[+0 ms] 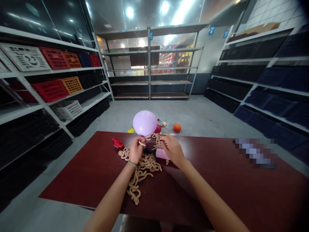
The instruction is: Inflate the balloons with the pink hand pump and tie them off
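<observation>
A round, inflated purple balloon (145, 123) stands above the far side of the table, its neck end at the fingertips of my left hand (136, 149). That hand is closed in a pinch on the balloon's neck, and a beige curled strand (142, 143) shows by its fingers. My right hand (173, 149) is over a pink and black cylinder, perhaps a hand pump (162, 154). Its fingers are bent together near more beige strands (157, 141); what they hold, if anything, is hidden. A heap of beige squiggly strands (147, 163) lies between my forearms.
Red crumpled pieces (117, 143) lie left on the dark red table (79, 170); a pixelated object (256, 153) lies right. An orange balloon (177, 128) and a yellow one (131, 130) are on the floor beyond. Shelves with crates (51, 91) stand around.
</observation>
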A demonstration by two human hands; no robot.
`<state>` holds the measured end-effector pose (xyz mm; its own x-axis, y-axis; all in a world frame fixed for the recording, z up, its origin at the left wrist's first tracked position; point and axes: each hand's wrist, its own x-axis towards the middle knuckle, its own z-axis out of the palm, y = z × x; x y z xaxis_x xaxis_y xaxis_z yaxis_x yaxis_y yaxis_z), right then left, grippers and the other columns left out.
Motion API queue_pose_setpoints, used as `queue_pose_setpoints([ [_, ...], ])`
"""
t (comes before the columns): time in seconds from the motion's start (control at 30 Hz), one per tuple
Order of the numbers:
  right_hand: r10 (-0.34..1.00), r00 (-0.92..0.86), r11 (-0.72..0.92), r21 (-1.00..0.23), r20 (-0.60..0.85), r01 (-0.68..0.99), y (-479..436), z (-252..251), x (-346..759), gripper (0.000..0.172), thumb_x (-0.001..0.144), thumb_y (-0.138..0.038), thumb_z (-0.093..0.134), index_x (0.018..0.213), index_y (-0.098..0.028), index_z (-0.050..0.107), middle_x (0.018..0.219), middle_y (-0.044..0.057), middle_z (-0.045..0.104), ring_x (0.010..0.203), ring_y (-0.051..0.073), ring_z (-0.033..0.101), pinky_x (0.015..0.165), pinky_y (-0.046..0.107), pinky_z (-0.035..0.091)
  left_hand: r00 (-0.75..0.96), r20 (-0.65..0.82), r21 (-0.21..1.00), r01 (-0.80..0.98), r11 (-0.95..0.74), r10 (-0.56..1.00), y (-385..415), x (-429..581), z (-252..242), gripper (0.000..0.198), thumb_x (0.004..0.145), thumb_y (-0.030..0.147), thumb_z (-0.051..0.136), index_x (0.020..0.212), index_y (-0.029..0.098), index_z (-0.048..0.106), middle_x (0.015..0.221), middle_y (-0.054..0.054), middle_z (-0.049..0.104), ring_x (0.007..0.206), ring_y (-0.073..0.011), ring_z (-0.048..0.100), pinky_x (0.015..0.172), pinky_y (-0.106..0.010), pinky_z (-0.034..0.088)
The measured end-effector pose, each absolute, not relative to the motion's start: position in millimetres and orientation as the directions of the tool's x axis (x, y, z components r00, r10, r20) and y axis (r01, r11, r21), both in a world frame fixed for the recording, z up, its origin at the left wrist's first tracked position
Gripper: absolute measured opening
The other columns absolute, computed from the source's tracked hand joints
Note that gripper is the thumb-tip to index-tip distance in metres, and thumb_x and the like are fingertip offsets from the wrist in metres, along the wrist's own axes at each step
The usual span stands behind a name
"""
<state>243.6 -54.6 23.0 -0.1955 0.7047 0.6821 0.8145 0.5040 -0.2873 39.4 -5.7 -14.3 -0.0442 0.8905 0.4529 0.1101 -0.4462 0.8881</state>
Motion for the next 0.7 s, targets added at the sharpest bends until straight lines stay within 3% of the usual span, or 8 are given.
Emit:
queue_pose_setpoints([
  [0.23, 0.677, -0.057, 0.447, -0.348, 0.734, 0.824, -63.6, -19.4, 284.0, 0.017, 0.099, -0.024, 0.045, 0.098, -0.019, 0.061, 0.092, 0.006, 0.066, 0.092, 0.021, 0.058, 0.083, 0.035, 0.045, -0.047, 0.407, 0.913, 0.043, -0.405, 0.912, 4.1, 74.5, -3.3, 0.021, 0.086, 0.038, 0.063, 0.091, 0.018, 0.063, 0.083, -0.005, 0.069, 0.079, -0.0181, 0.066, 0.077, -0.031, 0.051],
  [0.33, 0.678, -0.04, 0.419, -0.342, 0.734, 0.841, -64.5, -24.4, 287.3, 0.018, 0.098, -0.024, 0.045, 0.098, -0.02, 0.062, 0.091, 0.006, 0.066, 0.09, 0.021, 0.058, 0.08, 0.034, 0.044, 0.02, 0.392, 0.92, -0.013, -0.391, 0.92, 18.4, 98.3, 7.6, 0.026, 0.085, 0.033, 0.064, 0.106, 0.018, 0.064, 0.105, -0.009, 0.071, 0.102, -0.0222, 0.066, 0.091, -0.035, 0.05],
  [0.43, 0.677, -0.043, 0.398, -0.316, 0.735, 0.861, -66.0, -25.1, 287.2, 0.017, 0.097, -0.021, 0.046, 0.098, -0.02, 0.062, 0.091, 0.005, 0.067, 0.09, 0.02, 0.058, 0.081, 0.033, 0.043, 0.225, 0.383, 0.922, -0.029, -0.386, 0.896, 31.3, 119.0, 16.5, 0.052, 0.078, 0.025, 0.069, 0.128, 0.022, 0.057, 0.136, -0.01, 0.059, 0.133, -0.0244, 0.049, 0.108, -0.037, 0.041],
  [0.5, 0.679, -0.059, 0.389, -0.29, 0.732, 0.874, -66.7, -25.1, 286.5, 0.016, 0.097, -0.02, 0.046, 0.098, -0.02, 0.062, 0.091, 0.005, 0.067, 0.09, 0.02, 0.058, 0.081, 0.033, 0.042, 0.294, 0.361, 0.928, -0.023, -0.371, 0.885, 35.1, 127.1, 18.8, 0.058, 0.079, 0.023, 0.068, 0.135, 0.024, 0.053, 0.143, -0.01, 0.054, 0.141, -0.0241, 0.041, 0.113, -0.038, 0.035],
  [0.6, 0.68, -0.071, 0.372, -0.26, 0.729, 0.891, -67.2, -24.6, 284.6, 0.016, 0.097, -0.02, 0.046, 0.097, -0.02, 0.062, 0.089, 0.005, 0.066, 0.088, 0.021, 0.057, 0.08, 0.033, 0.041, 0.299, 0.33, 0.94, -0.015, -0.341, 0.896, 33.5, 127.5, 17.2, 0.051, 0.083, 0.025, 0.062, 0.133, 0.022, 0.056, 0.145, -0.01, 0.052, 0.14, -0.0245, 0.042, 0.115, -0.04, 0.034],
  [0.7, 0.692, -0.099, 0.369, -0.233, 0.715, 0.9, -68.3, -23.6, 281.5, 0.017, 0.097, -0.021, 0.046, 0.096, -0.02, 0.063, 0.088, 0.005, 0.066, 0.087, 0.02, 0.057, 0.078, 0.032, 0.04, 0.27, 0.299, 0.95, 0.008, -0.312, 0.915, 26.6, 115.2, 13.3, 0.037, 0.083, 0.027, 0.061, 0.12, 0.019, 0.065, 0.134, -0.012, 0.061, 0.128, -0.0258, 0.054, 0.11, -0.042, 0.039],
])
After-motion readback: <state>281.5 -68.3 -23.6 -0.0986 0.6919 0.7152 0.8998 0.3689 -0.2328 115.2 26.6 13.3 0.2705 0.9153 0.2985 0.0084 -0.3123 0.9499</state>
